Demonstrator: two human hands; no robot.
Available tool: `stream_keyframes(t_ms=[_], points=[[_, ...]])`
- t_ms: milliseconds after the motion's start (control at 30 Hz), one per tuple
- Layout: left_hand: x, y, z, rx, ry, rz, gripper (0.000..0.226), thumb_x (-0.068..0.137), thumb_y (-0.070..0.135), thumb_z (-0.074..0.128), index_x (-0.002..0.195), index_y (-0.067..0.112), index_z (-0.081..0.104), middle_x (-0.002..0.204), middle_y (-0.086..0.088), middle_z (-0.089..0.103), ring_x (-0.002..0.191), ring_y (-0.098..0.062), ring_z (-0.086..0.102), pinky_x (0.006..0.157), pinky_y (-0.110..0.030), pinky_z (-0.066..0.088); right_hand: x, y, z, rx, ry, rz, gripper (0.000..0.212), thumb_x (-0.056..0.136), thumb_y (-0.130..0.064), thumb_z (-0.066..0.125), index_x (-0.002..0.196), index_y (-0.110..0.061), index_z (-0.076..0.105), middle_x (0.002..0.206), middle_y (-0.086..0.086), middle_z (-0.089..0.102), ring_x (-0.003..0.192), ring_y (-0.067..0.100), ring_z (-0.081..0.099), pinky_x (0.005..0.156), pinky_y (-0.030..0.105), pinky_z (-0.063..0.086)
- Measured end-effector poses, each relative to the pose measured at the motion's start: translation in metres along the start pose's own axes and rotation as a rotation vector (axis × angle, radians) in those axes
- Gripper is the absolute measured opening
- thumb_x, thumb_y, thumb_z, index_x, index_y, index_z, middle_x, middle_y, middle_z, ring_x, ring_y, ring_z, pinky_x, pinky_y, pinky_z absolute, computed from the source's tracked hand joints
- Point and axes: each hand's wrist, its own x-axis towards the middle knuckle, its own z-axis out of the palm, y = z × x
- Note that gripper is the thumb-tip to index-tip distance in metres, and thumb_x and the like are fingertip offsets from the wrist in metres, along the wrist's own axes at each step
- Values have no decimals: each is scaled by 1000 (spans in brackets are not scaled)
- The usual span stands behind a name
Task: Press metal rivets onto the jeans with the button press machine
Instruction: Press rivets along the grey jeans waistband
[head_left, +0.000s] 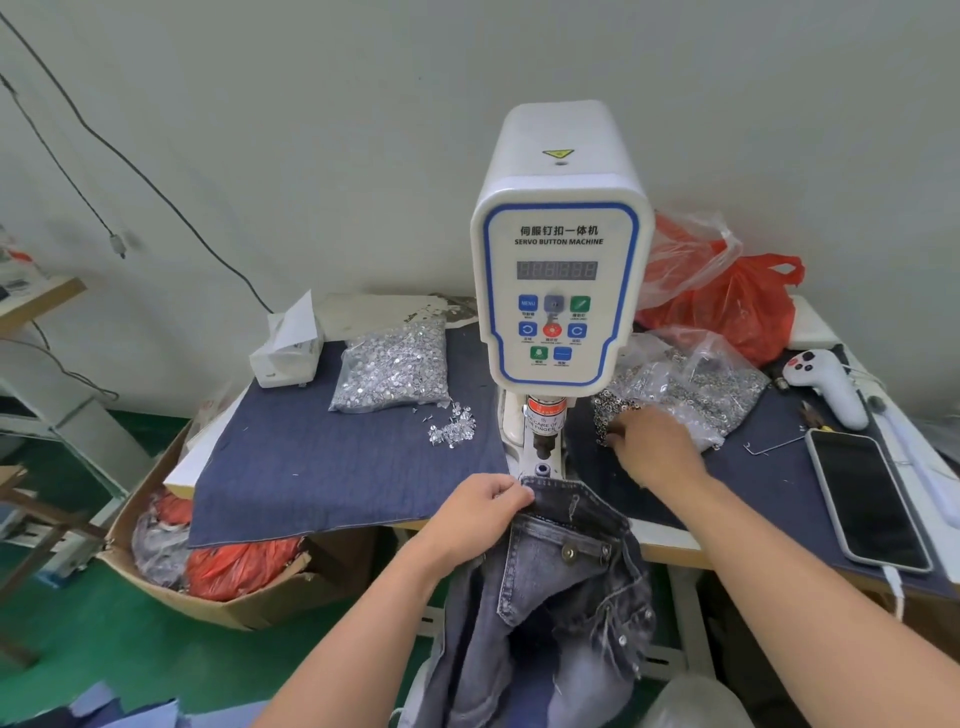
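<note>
A white servo button press machine stands at the table's middle, its punch and die low at the front. Grey jeans hang over the table's front edge, waistband just below the die. My left hand pinches the waistband's left corner. My right hand reaches to the right of the press, fingers down among loose rivet parts spilling from a clear bag; whether it holds one is hidden. A second bag of silver rivet tacks lies left of the machine, with a few loose tacks beside it.
Dark denim cloth covers the table. A phone and white handheld controller lie at right, a red plastic bag behind. A tissue box sits back left. A cardboard box of scraps stands on the floor at left.
</note>
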Motion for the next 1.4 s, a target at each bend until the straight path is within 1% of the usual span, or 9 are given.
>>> stream_keyframes(t_ms=[67,233,400,567,767,833,933,1167,1400], points=[[2,-2,-2,87,31,51,47,101,46,57,64,21,41,58,13,30,51,-6,27,53,-24,25,1,-3,11,-143,36,-30,18,99,-26,61,104,-13,73,101,13,71,95,34,68,74,39,54],[6,-9,-6,115,44,115,50,102,48,58,67,14,48,65,5,31,58,-11,28,58,-26,26,-1,-5,21,-207,133,-90,10,96,-11,58,97,-8,68,92,12,67,86,35,66,60,36,39],[7,-12,-6,117,48,138,50,99,54,56,61,26,42,64,8,24,58,-10,24,53,-21,22,0,-3,13,-90,117,-75,11,95,-16,57,94,-12,67,89,11,70,86,35,65,63,36,44],[7,-10,-10,123,26,126,50,99,55,56,65,20,44,67,4,24,58,-11,24,52,-20,22,-6,-3,4,125,59,16,13,93,-14,61,84,-12,71,81,8,71,80,32,65,68,37,51],[5,-11,-9,117,26,118,50,104,48,57,74,8,59,64,7,36,58,-7,33,57,-16,29,-27,-10,-13,465,150,75,11,91,-20,70,82,-21,75,76,-8,72,69,17,65,65,32,48],[5,-10,-9,120,14,110,49,104,47,57,79,7,64,67,6,41,62,-6,37,63,-20,32,-38,-21,-15,830,74,174,11,88,-17,74,78,-18,79,71,-6,73,59,10,61,58,27,48],[4,-10,-9,117,24,117,51,104,47,57,68,12,49,67,5,30,60,-9,29,59,-26,24,-57,-40,-13,1252,-220,369,9,87,-10,76,78,-7,77,63,2,69,44,6,47,46,19,40],[3,-12,-9,107,19,136,51,105,43,58,56,32,47,58,12,30,53,-5,28,53,-19,25,-63,-58,-9,1361,-403,421,14,89,-12,74,91,2,76,67,6,71,45,7,46,41,20,33],[4,-13,-8,88,20,134,51,105,42,59,56,34,52,56,14,36,53,-3,34,55,-15,28,-60,-60,-12,1421,-511,425,13,94,-15,66,92,-4,72,66,1,69,42,5,45,37,19,25]])
